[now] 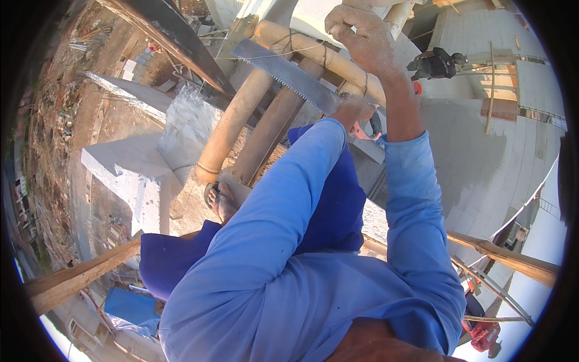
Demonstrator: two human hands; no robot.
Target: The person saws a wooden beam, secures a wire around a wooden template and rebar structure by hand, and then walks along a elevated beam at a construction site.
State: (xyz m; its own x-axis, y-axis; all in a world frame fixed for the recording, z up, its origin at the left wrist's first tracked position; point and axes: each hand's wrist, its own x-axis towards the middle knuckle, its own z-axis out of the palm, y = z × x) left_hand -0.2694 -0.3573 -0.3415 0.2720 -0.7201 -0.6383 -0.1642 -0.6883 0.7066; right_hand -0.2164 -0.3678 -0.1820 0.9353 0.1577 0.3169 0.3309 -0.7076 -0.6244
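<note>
Right hand point(362, 37): raised overhead, fingers clenched around the horizontal bamboo pole point(313, 53); forearm upright below it, blue sleeve to the elbow.

Left hand point(356, 111): mostly hidden behind its own blue sleeve; it sits at the handle end of the handsaw point(283, 73) and appears to grasp it, though the fingers cannot be seen. Arm stretched forward and upward.

Handsaw: long axis diagonal, blade running from the left hand up and leftward; toothed edge faces down-left. The blade lies across the horizontal bamboo pole, just below the right hand, near cord lashings.

Upright bamboo poles point(238, 120): two, leaning side by side beneath the saw blade, feet down near a sandalled foot point(220, 202).

Concrete ledge point(129, 172): pale, left of the upright poles.

Another person point(437, 63): dark clothing, on the grey slab well right of the saw.

No containers discernible.
</note>
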